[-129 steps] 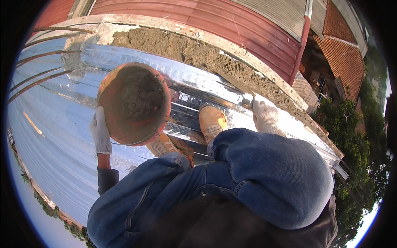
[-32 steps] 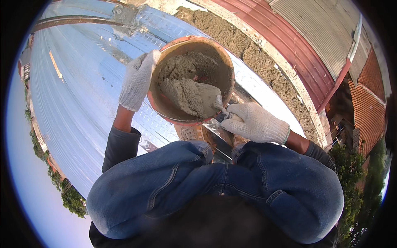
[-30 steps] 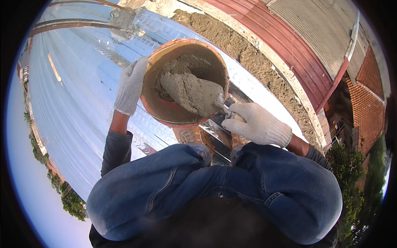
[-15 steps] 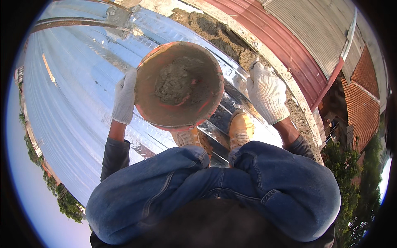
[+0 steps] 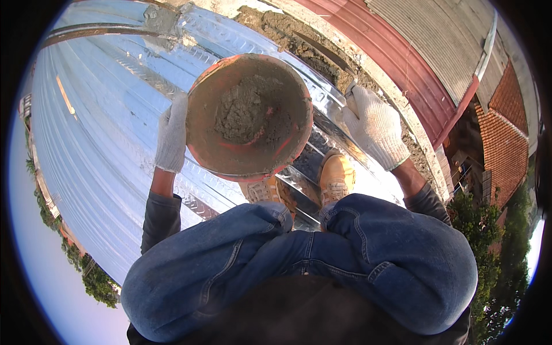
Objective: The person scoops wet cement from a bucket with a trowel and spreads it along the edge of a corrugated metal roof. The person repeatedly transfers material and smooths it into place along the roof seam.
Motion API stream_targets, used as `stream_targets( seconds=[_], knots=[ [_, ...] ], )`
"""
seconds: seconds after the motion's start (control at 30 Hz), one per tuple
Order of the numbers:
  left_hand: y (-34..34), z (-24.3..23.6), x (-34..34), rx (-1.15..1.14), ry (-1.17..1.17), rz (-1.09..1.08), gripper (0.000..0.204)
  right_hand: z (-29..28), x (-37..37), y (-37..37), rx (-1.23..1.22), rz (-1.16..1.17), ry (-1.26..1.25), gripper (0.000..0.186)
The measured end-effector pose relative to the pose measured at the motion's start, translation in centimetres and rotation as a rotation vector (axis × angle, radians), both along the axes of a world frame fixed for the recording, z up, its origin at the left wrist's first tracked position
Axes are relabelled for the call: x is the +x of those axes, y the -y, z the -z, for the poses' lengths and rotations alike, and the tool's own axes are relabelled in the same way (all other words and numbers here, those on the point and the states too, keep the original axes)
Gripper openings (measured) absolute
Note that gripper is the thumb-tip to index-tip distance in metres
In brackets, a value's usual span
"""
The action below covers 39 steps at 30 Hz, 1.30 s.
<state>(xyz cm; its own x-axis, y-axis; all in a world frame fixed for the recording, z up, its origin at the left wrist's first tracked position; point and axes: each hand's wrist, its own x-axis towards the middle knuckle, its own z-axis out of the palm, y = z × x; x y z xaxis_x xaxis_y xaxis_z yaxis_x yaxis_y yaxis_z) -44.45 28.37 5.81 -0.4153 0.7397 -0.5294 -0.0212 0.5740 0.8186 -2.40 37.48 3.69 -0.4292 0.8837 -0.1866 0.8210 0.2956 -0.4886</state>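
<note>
Out of the bucket (image 5: 253, 160) now, the trowel (image 5: 326, 52) lies along the mortar strip (image 5: 269, 26) at one o'clock; spreading seems under way. The right hand (image 5: 375, 125) grips its handle, the left hand (image 5: 171, 133) the bucket's nine-o'clock side.

The bucket (image 5: 201, 126) is round and reddish orange, its mouth turned upward and its inner wall coated in a grey-brown film, with red patches showing through. Inside sits 1 lumpy, wet-looking heap of mortar (image 5: 244, 109), near the middle and well below the rim. The trowel (image 5: 325, 52) has a long, dark blade (seen at a shallow angle, so it looks narrow), slanting from far left to near right over the strip of mortar (image 5: 263, 22); its handle is mostly hidden. That strip, brown and rough, curves past the bucket, apart from it, and lies uneven beside the blade.
</note>
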Motion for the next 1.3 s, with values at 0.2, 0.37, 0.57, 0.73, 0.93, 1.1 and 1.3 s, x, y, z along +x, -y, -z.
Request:
stream_targets(
  seconds=[0.2, 0.37, 0.57, 0.73, 0.93, 1.1, 1.3],
  knots=[
    [0.1, 0.3, -0.3, 0.000, 0.008, -0.020, 0.052, -0.7, -2.5, -0.6, -0.076, -0.087, -0.020, 0.026],
    [0.6, 1.2, -1.0, 0.020, -0.058, 0.006, 0.055, 0.1, -3.8, -1.5, 0.001, -0.157, 0.137, 0.023],
    [1.8, 3.0, -1.7, -0.027, -0.082, 0.027, 0.057, 1.1, -1.2, -3.4, 0.108, -0.072, 0.013, 0.024],
    [1.8, 3.4, -0.3, 0.045, -0.067, -0.017, 0.057, 3.5, 1.3, -2.8, 0.131, -0.161, 0.307, 0.030],
    [2.5, 4.0, -1.9, 0.040, -0.058, 0.015, 0.057, 2.3, 2.4, 1.7, -0.015, -0.164, 0.325, 0.035],
    [1.6, 3.2, 0.2, 0.059, -0.036, -0.061, 0.058, 0.2, 2.8, 1.4, -0.157, -0.074, 0.217, 0.039],
    [2.4, 4.1, -2.4, 0.034, -0.048, 0.020, 0.064, 0.5, 3.0, 1.2, -0.202, -0.003, 0.199, 0.039]
  ],
)
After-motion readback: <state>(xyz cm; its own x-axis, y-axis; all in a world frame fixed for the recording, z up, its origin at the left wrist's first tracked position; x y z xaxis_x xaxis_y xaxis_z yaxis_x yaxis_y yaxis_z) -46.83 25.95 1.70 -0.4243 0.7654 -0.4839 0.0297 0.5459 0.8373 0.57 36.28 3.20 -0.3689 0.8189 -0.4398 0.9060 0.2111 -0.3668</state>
